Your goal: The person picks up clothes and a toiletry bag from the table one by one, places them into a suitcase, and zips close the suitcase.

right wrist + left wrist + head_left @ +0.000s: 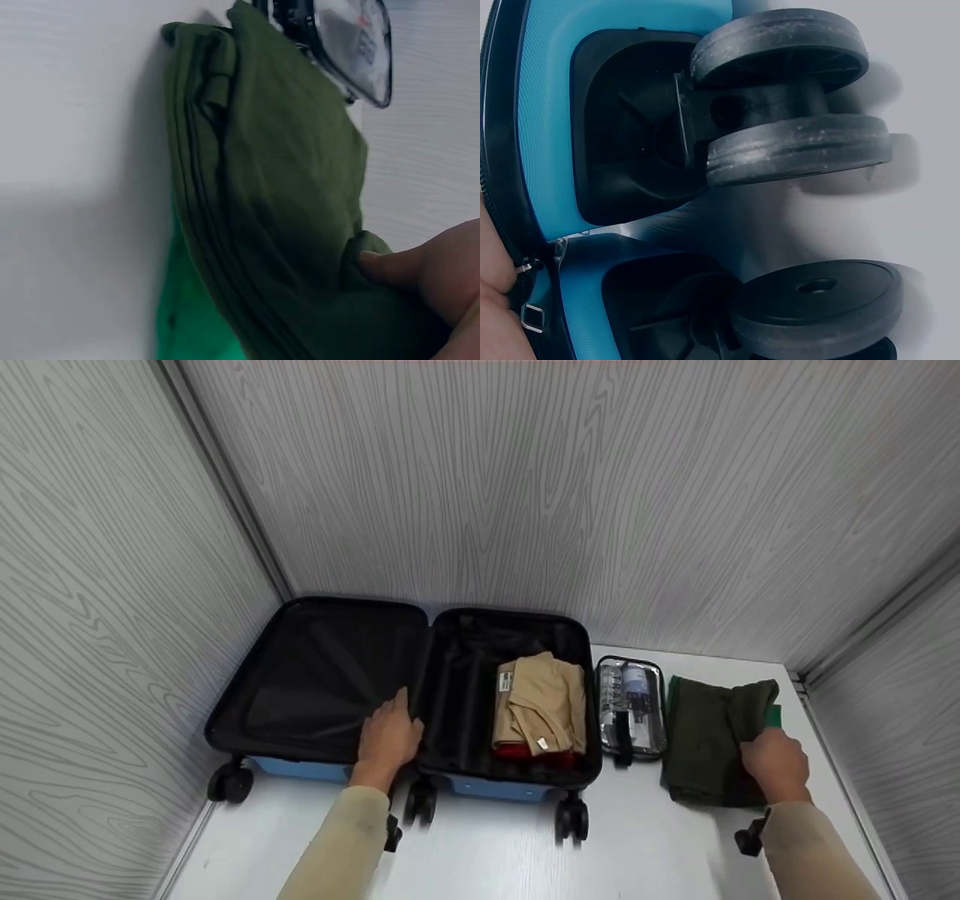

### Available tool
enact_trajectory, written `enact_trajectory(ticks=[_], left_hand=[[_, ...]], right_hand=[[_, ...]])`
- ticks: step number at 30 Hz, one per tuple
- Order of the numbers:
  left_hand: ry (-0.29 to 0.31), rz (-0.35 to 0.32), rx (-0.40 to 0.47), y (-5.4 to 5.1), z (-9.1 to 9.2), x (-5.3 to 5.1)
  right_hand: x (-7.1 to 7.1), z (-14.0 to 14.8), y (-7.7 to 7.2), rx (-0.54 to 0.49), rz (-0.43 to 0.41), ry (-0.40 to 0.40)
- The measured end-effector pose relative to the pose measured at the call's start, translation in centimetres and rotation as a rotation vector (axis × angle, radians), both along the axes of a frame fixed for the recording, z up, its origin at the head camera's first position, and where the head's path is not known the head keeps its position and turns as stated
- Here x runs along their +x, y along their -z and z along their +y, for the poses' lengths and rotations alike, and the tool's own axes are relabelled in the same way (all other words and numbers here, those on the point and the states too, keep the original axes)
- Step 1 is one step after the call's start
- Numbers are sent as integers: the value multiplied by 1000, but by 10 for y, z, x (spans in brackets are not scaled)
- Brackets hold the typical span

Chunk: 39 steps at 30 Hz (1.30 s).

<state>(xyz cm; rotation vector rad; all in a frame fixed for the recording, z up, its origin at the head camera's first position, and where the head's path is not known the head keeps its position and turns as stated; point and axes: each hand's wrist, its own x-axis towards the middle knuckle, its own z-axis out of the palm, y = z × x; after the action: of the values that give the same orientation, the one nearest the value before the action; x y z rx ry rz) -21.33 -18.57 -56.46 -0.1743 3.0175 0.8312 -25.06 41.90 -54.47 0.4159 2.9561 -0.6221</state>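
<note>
My right hand [777, 765] pinches the right edge of a folded dark green garment [705, 742] and lifts that side. In the right wrist view, the thumb presses on the garment's [277, 172] cloth, above a bright green item [196, 307]. My left hand [388, 737] rests with fingers extended near the middle of an open blue suitcase [491, 787], over the inner edge of its left half. Only a sliver of that hand [495, 292] shows beside the zipper in the left wrist view.
Folded tan clothing [546, 701] lies on red cloth [517, 751] in the suitcase's right half. A clear toiletry bag [634, 727] stands between suitcase and garment. Black wheels [572, 819] stick out toward the front. Grey wood-grain walls [510, 495] enclose the white surface [480, 862].
</note>
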Motion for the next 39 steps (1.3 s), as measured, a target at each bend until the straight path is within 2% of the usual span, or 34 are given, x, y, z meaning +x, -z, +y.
enact_trajectory(ticks=[10, 20, 25, 33, 39], left_hand=[[17, 14, -10, 0, 0, -1], [11, 3, -4, 1, 0, -1], [7, -4, -7, 1, 0, -1], [10, -4, -5, 1, 0, -1], [9, 2, -9, 1, 0, -1]], right_hand=[[2, -25, -41, 48, 112, -93], [4, -57, -84, 53, 155, -159], [6, -73, -103, 67, 207, -194], [12, -105, -121, 33, 338, -236], [12, -134, -130, -12, 407, -217]])
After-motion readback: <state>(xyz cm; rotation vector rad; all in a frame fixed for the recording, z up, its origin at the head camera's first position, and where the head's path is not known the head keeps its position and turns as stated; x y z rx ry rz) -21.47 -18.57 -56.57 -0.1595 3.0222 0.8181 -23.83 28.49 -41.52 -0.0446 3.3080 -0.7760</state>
